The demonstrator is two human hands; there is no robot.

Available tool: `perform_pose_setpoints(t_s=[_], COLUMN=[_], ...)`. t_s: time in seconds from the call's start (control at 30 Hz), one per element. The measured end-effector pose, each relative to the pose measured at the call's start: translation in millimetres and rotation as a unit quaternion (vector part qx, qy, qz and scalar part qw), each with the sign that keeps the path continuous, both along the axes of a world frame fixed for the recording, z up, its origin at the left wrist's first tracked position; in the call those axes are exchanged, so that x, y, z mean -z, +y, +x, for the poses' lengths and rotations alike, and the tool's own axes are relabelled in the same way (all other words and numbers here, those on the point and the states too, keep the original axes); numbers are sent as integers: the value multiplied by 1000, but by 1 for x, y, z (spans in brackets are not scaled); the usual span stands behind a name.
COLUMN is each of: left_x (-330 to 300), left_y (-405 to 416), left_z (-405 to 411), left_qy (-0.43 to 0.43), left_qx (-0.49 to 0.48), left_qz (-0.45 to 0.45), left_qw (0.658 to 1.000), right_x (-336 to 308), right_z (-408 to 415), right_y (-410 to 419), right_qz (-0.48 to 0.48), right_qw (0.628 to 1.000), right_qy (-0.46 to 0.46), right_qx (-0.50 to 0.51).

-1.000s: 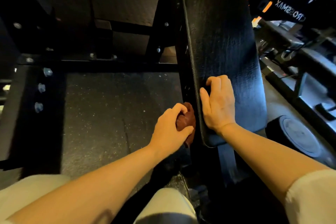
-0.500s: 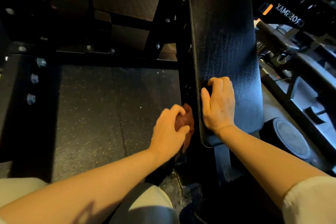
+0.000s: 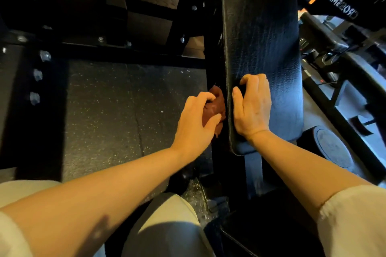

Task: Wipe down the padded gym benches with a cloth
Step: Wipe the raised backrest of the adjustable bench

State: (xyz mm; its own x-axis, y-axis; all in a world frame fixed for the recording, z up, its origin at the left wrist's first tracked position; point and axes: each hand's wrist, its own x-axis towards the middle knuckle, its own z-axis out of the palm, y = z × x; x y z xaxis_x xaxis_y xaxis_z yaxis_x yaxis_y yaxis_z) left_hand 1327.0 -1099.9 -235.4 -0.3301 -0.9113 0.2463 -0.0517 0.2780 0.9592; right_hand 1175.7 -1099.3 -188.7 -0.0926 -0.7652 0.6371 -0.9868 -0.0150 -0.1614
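A long black padded bench pad (image 3: 259,33) runs from the top of the view down to the centre right. My left hand (image 3: 196,123) grips a bunched reddish-brown cloth (image 3: 215,106) and holds it against the pad's left side edge. My right hand (image 3: 251,108) rests on top of the pad near its lower end, fingers curled with the knuckles up and the thumb lying along the left edge. It holds nothing that I can see. Most of the cloth is hidden under my left fingers.
The bench's black steel frame (image 3: 188,27) with bolts stands to the left of the pad. Speckled rubber flooring (image 3: 117,110) lies below. A round black weight plate (image 3: 332,148) sits at the lower right. More black gym equipment (image 3: 342,6) crowds the right side. My knee (image 3: 167,225) is at the bottom.
My left hand with the cloth has slid slightly up along the pad's side edge. The right hand stays in the same place on the pad.
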Motion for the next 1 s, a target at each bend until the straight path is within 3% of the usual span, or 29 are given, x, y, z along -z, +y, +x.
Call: perform_pose_setpoints(t_s=[0.07,0.2,0.3,0.4,0.47,0.6,0.67,0.8,1.0], left_x=[6,28,9,-12,-10,14,12,-13,-9], left_y=[3,7,4,4,-4,-30,-32,-27,-63], left_z=[0,1,-2,-8,-13,-14,-12,-12,-13], left_qy=[12,-105,-3,63,45,-25,-17,55,14], left_qx=[26,50,-56,-52,-52,-57,-83,-77,-33], left_qz=[-11,64,32,-63,-46,90,56,-103,-22], left_qw=[1000,991,998,995,997,994,995,990,999], right_x=[1,0,1,3,3,2,2,4,4], right_z=[0,0,-2,-2,-2,-2,-3,-4,-5], right_y=[0,0,0,0,-1,-1,0,-1,-1], right_qz=[0,-3,-8,-3,-7,-9,-9,-9,-18], right_qw=[1000,1000,1000,1000,1000,1000,1000,1000,1000], right_qy=[1,2,2,3,7,7,5,-3,-6], right_qx=[-3,-8,-13,-10,-8,-10,-12,-17,-22])
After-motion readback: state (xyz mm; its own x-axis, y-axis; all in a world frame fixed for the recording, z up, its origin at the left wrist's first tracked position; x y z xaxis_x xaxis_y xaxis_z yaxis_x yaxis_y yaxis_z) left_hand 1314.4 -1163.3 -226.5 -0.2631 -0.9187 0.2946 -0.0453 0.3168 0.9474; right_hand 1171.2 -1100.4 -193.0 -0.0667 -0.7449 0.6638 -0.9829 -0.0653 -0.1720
